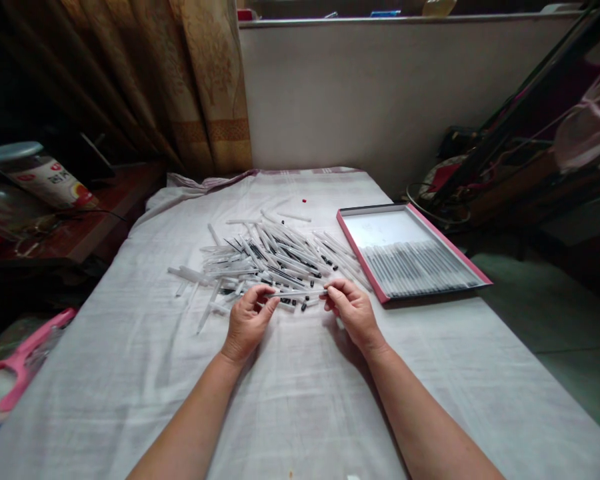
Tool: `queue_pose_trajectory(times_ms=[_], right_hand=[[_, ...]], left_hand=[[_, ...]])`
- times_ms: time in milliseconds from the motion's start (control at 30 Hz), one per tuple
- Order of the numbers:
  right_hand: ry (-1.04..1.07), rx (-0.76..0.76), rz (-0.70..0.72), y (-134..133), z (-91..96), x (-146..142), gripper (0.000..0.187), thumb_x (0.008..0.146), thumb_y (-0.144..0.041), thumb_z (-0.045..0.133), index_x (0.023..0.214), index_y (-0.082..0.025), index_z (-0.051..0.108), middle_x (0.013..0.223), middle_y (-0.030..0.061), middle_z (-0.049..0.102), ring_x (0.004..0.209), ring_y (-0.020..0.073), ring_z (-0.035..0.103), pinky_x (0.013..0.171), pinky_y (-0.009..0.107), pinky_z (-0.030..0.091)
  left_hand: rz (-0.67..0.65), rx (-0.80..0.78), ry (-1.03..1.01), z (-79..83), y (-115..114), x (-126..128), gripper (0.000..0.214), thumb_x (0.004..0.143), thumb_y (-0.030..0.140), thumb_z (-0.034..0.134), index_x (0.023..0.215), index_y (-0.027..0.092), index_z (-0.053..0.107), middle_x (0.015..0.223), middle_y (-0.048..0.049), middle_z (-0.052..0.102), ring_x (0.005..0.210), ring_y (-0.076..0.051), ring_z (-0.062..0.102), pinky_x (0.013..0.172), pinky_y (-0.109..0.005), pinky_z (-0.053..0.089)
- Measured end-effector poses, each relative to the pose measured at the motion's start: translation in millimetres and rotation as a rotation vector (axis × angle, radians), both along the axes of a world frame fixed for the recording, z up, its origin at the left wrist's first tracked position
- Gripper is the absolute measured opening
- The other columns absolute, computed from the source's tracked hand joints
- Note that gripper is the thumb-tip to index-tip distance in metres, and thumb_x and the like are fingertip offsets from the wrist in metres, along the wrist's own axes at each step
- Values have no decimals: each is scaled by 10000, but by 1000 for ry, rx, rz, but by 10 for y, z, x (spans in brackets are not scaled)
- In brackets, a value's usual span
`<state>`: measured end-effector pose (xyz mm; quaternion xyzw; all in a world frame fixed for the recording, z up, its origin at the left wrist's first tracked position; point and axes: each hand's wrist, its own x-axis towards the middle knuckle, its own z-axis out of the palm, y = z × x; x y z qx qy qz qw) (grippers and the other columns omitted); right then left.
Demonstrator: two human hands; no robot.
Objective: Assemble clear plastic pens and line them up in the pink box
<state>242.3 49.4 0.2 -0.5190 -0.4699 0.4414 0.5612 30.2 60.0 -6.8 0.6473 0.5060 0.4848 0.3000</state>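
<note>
A slim, pale pen (300, 293) lies level between my two hands, just in front of a heap of pen parts. My left hand (250, 319) pinches its left end between thumb and fingers. At the other end, my right hand (349, 308) closes its fingertips on the pen's dark tip. Beyond the hands spreads the loose pile of clear pen barrels, caps and dark refills (280, 250), with several small black plugs (304, 307) along its near side. To the right, a shallow pink-edged box lid or tray (360, 252) holds a row of pens (420, 267) side by side.
A white cloth (180, 400) covers the table. One small red piece (304, 201) lies behind the pile. At the left stand a dark red side table (115, 207) with a lidded jar (45, 177) and a pink-handled object (25, 360). A curtain (200, 87) hangs behind.
</note>
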Motion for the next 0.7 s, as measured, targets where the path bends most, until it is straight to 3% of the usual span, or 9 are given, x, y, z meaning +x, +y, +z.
queue_pose_trajectory(times_ms=[267, 467, 567, 700], right_hand=[[-123, -17, 214, -79, -64, -107, 181, 826, -357, 590, 785, -184, 624, 676, 14, 666, 527, 113, 561, 492, 224, 462], [-395, 149, 341, -157, -47, -209, 150, 874, -274, 558, 790, -194, 654, 698, 13, 678, 641, 140, 620, 616, 249, 479], [-508, 192, 324, -157, -37, -195, 198, 901, -274, 524, 778, -201, 662, 678, 11, 680, 627, 143, 631, 619, 249, 474], [-658, 256, 171, -117, -81, -112, 221, 907, -289, 520, 765, -205, 669, 694, 27, 695, 639, 157, 642, 622, 252, 466]], left_hand=[[-29, -211, -415, 103, -8, -56, 343, 737, 459, 749, 903, 179, 642, 632, 34, 612, 552, -95, 572, 478, -178, 441], [-24, -234, -564, 128, -13, -63, 401, 743, 530, 727, 886, 163, 645, 736, -8, 665, 587, -104, 600, 480, -194, 470], [11, -228, -601, 133, -5, -103, 387, 809, 555, 641, 893, 183, 580, 860, -30, 700, 679, -139, 676, 516, -215, 516], [51, -187, -615, 161, 15, -195, 373, 854, 559, 581, 903, 192, 535, 583, 62, 589, 459, -95, 583, 434, -182, 463]])
